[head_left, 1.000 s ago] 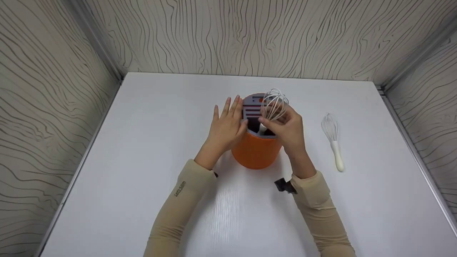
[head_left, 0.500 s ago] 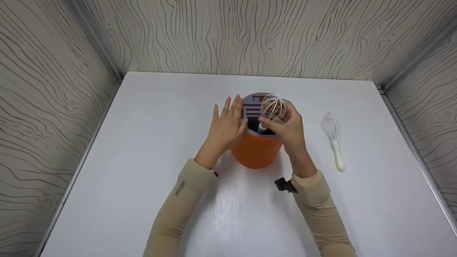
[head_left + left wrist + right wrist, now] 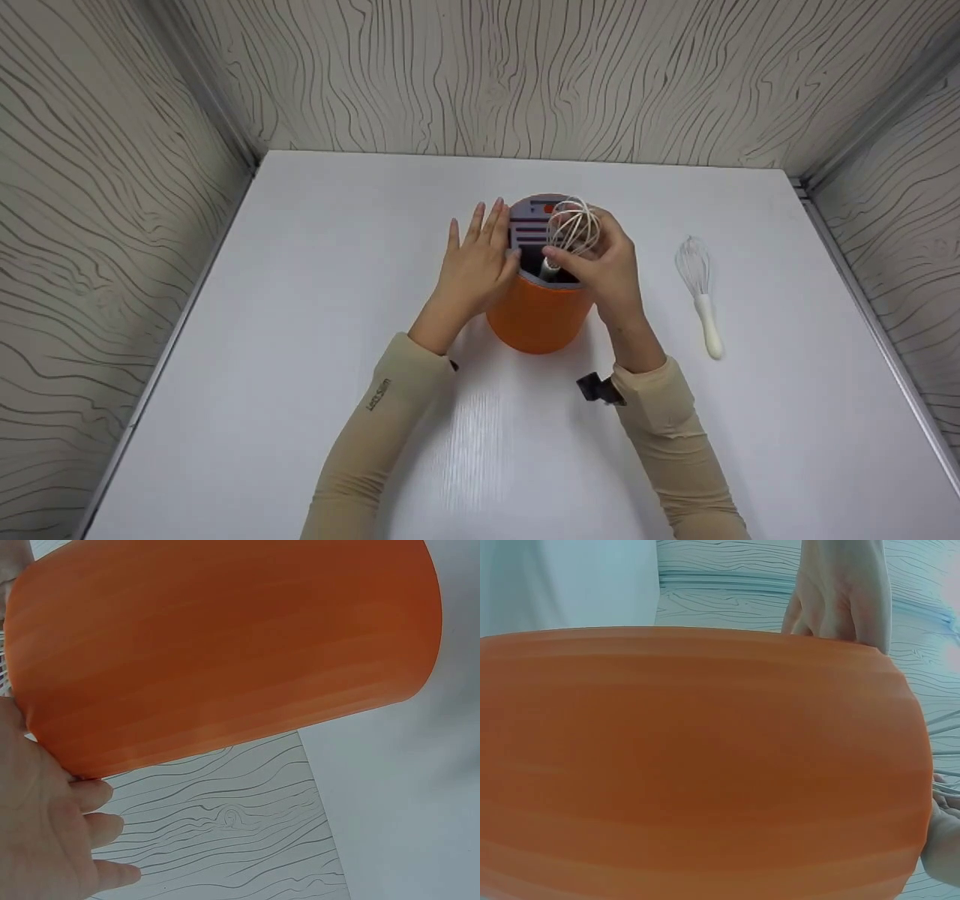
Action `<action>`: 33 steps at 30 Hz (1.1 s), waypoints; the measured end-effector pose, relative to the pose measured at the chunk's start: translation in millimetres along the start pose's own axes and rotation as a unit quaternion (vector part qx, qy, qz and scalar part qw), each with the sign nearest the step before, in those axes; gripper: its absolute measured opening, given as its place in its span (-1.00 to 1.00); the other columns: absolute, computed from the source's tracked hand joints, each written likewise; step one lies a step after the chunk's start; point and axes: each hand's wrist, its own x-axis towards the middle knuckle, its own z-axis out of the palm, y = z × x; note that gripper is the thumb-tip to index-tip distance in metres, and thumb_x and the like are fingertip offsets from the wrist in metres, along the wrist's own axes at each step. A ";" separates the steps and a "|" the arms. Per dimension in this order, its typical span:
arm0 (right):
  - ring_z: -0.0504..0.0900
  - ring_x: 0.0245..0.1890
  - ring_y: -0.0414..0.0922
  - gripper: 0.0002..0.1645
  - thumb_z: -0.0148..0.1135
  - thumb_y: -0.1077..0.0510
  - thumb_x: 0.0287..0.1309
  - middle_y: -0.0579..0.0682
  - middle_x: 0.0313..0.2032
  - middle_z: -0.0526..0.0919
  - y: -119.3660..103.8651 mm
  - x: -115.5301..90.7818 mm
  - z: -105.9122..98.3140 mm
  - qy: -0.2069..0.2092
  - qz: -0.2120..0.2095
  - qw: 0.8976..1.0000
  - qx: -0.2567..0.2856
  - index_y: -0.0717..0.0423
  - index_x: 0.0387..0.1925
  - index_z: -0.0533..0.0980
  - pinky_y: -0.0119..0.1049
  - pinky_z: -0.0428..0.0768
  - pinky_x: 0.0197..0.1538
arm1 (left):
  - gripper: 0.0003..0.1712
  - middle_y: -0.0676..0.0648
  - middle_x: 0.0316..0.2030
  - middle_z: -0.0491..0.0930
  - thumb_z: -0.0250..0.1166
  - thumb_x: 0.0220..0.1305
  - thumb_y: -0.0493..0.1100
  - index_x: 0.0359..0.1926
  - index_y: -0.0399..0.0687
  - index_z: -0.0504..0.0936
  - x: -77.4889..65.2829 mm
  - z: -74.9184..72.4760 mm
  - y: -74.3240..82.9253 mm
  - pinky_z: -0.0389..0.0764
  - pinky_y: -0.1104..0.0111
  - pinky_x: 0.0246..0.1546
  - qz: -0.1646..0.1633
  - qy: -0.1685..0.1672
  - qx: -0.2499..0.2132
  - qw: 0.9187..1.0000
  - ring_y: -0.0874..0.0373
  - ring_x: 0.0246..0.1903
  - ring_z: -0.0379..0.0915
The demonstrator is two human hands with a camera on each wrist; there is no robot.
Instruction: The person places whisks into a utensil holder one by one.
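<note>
An orange round holder with a grey slotted top stands upright at the middle of the table. My left hand rests with straight fingers against its left side, thumb at the rim. With thumb and fingers my right hand pinches a whisk low on its wires; the wire loops point up and the handle goes down into the dark opening of the top, its lower part hidden. In the left wrist view the holder's side fills the upper part, the left palm beside it.
A second whisk with a cream handle lies on the white table to the right of the right hand. Wood-patterned panels wall the table at the back and both sides.
The whisk has sunk slightly lower into the holder during the first half second, and has barely moved since. The left hand stays in place against the holder.
</note>
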 end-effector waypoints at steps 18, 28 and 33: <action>0.55 0.02 -0.03 -0.24 0.40 0.46 -0.16 0.18 0.04 0.54 -1.1 0.5 1.3 0.001 0.018 1.000 -0.009 0.38 0.17 0.36 -0.28 0.52 0.04 | -0.28 -0.05 0.47 -0.18 -0.27 0.45 0.08 0.48 -0.16 -0.16 -0.3 1.3 -0.4 -0.27 -0.07 0.34 0.001 0.011 -0.010 1.000 0.02 0.44 -0.38; 0.48 0.08 0.13 -0.24 0.38 0.47 -0.14 0.21 0.12 0.46 -0.1 0.7 1.1 -0.015 0.012 1.000 0.008 0.41 0.18 0.33 -0.28 0.51 0.04 | -0.28 -0.07 0.47 -0.16 -0.25 0.45 0.07 0.48 -0.18 -0.14 -2.2 1.0 -0.4 -0.22 -0.09 0.33 0.011 0.024 -0.007 1.000 0.00 0.44 -0.34; 0.51 0.04 0.07 -0.25 0.38 0.48 -0.14 0.25 0.09 0.47 0.0 1.0 1.3 -0.019 0.007 1.000 0.005 0.42 0.17 0.34 -0.29 0.53 0.02 | -0.28 -0.07 0.47 -0.16 -0.24 0.45 0.07 0.48 -0.17 -0.14 -1.9 0.4 -0.4 -0.22 -0.09 0.33 0.009 0.024 -0.005 1.000 0.00 0.44 -0.33</action>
